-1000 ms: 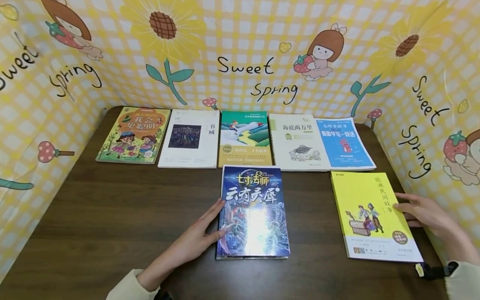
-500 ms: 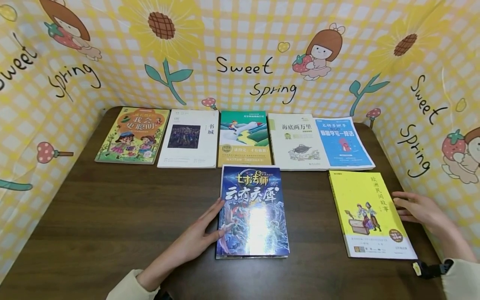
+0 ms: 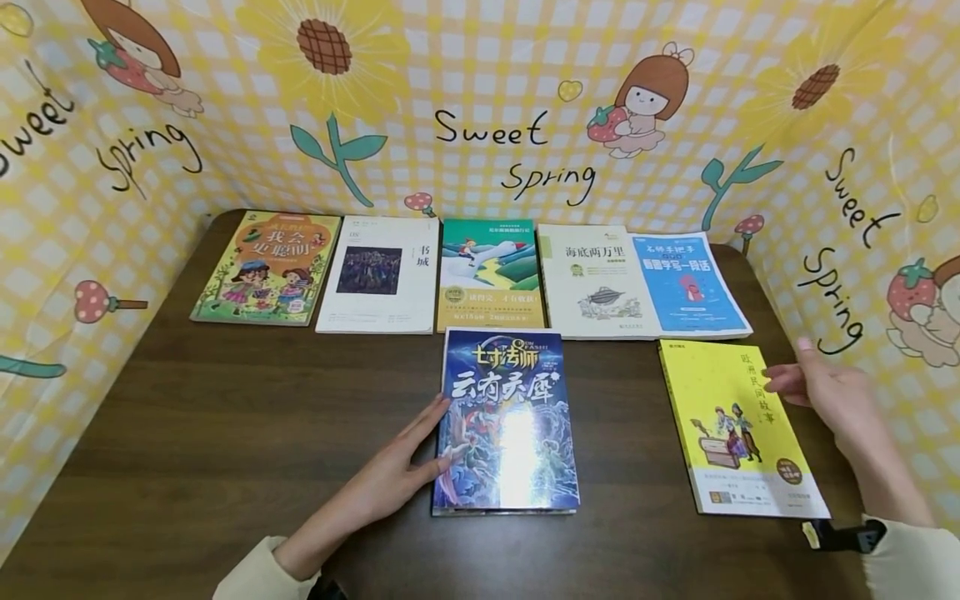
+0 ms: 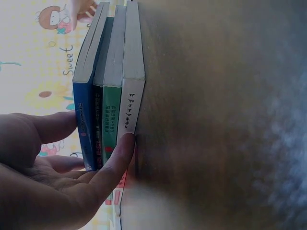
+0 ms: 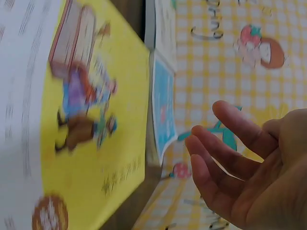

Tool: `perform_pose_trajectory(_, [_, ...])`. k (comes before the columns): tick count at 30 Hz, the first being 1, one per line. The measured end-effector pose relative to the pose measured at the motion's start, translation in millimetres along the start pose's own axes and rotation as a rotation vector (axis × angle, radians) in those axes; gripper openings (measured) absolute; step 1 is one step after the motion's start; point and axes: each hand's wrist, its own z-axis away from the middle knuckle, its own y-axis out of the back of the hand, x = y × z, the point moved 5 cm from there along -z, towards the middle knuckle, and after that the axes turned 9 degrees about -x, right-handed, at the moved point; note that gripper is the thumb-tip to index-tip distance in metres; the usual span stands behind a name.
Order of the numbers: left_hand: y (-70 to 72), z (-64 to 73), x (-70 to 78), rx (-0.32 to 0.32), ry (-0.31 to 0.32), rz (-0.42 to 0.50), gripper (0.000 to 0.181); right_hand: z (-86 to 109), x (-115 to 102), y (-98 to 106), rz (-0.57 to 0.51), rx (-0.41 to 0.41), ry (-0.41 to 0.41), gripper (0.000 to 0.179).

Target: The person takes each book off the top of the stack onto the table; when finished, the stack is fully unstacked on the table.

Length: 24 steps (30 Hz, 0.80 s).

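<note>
In the head view, my left hand [image 3: 393, 475] rests along the left side of a stack topped by a blue book [image 3: 510, 425]. The left wrist view shows several books stacked there, with a green spine [image 4: 111, 120] and a white spine [image 4: 132, 103] below the blue one; straight fingers touch the spines. At the right lies a yellow book [image 3: 738, 425] with a white lower band, slightly turned. My right hand [image 3: 828, 400] is beside its right edge, thumb up and fingers loosely bent. The right wrist view shows this hand apart from the book, holding nothing.
Along the back of the dark wooden table [image 3: 247, 433] lies a row of several books, among them a green one [image 3: 489, 275] and a blue one [image 3: 690, 283] at the right end. Yellow checked cloth [image 3: 487, 50] walls the back and both sides.
The yellow book has shifted slightly left. My right hand has come up from its right edge, turning with the thumb raised. My left hand and the stack stay put.
</note>
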Motion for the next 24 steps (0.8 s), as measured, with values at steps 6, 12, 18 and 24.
perform_pose_trajectory(6, [2.5, 1.6, 1.5, 0.020, -0.032, -0.022, 0.072, 4.7, -37.8, -50.2, 0.043, -0.099, 0.087, 0.063])
perform_pose_trajectory(12, [2.0, 1.4, 0.8, 0.014, -0.022, -0.029, 0.072, 8.5, -78.3, -123.0, -0.032, -0.248, 0.231, 0.048])
perform_pose_trajectory(18, [0.1, 1.7, 1.0, 0.014, -0.020, -0.019, 0.072, 15.8, -110.1, -186.8, 0.020, -0.379, 0.248, 0.060])
perform_pose_trajectory(24, [-0.1, 2.1, 2.0, 0.021, -0.028, -0.009, 0.072, 19.6, -119.0, -219.2, 0.172, -0.433, 0.168, 0.086])
